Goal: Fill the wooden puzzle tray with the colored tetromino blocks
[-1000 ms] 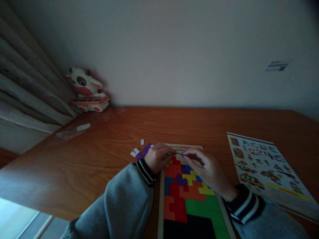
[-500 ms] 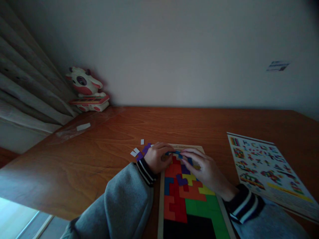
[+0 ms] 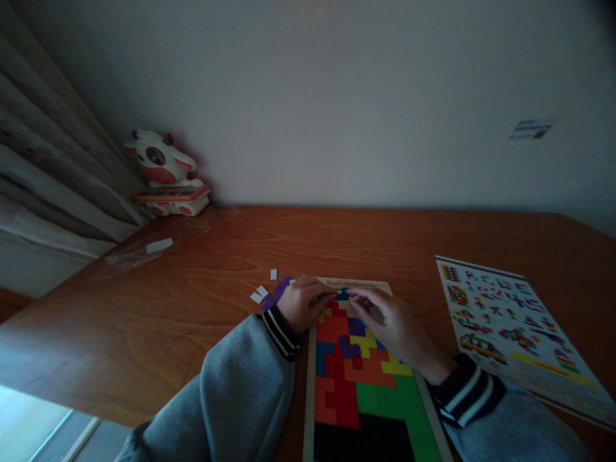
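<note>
A wooden tray [image 3: 310, 398] holds interlocking block pieces in red, orange, green, yellow, purple, blue and black. Near its top edge lies a blue piece [image 3: 342, 294], between my two hands. My left hand [image 3: 304, 303] rests over the tray's upper left corner, its fingers bent together beside the blue piece; what they touch is hidden. From the right, my right hand [image 3: 385, 319] reaches over the upper right part, thumb and forefinger apart, fingertips at the blue piece's right end. A loose purple piece [image 3: 349, 348] sits on top of the other pieces.
Purple pieces [image 3: 275, 296] and small white pieces [image 3: 258, 294] lie left of the tray. A printed pattern sheet [image 3: 514, 333] is at the right. Toward the back left stand a cow toy [image 3: 166, 173] and clear plastic wrap [image 3: 128, 256] on the brown table [image 3: 231, 256].
The blue piece, tilted between my fingers before, now lies lower and flatter at the tray's top. My left fingers have straightened and drawn closer together. The view has shifted slightly.
</note>
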The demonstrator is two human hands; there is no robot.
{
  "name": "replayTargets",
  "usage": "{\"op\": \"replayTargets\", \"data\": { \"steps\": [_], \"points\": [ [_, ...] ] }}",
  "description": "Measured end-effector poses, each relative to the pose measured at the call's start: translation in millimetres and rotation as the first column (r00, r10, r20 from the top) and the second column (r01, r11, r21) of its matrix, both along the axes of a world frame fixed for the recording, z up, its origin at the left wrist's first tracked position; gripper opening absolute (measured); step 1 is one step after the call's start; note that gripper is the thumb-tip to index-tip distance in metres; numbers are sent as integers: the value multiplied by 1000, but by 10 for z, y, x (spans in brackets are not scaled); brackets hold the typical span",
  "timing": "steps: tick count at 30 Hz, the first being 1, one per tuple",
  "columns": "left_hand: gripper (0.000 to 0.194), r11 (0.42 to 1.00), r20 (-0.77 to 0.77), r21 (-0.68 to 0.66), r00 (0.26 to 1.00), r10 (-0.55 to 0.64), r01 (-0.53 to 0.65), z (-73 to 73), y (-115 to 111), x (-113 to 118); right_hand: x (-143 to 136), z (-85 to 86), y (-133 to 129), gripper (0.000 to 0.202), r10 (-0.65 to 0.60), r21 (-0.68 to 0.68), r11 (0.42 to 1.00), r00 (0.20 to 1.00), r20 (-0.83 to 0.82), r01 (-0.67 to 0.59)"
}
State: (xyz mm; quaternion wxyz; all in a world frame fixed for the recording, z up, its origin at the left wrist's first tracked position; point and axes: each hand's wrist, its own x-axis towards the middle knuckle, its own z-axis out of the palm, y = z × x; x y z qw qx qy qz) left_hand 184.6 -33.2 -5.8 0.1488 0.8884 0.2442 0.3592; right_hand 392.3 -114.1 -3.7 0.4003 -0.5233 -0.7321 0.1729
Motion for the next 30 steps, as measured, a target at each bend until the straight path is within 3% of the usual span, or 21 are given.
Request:
{"op": "replayTargets", "data": {
  "steps": [6, 11, 23, 27, 30],
  "points": [
    [13, 995, -93, 63, 992, 80, -74, -110, 61, -25, 10, -100, -10, 26, 47, 40, 997, 960, 275, -60],
    [21, 988, -156, 142, 984, 81, -59, -48, 13, -22, 24, -60, -15, 30, 42, 88, 993, 922, 385, -82],
    [23, 914, -216, 403, 975, 52, 41, 47, -1, -65, 61, -87, -41, 40, 74, 53, 994, 952, 298, -94],
    [22, 891, -209, 448, 978, 25, 73, 49, 23, -85, 76, 21, -69, 26, 146, 65, 983, 940, 308, -173],
    [22, 889, -217, 447, 976, 5, 95, 31, 40, -95, 88, 78, -101, 32, 238, 18, 966, 913, 331, -258]
  ]
}}
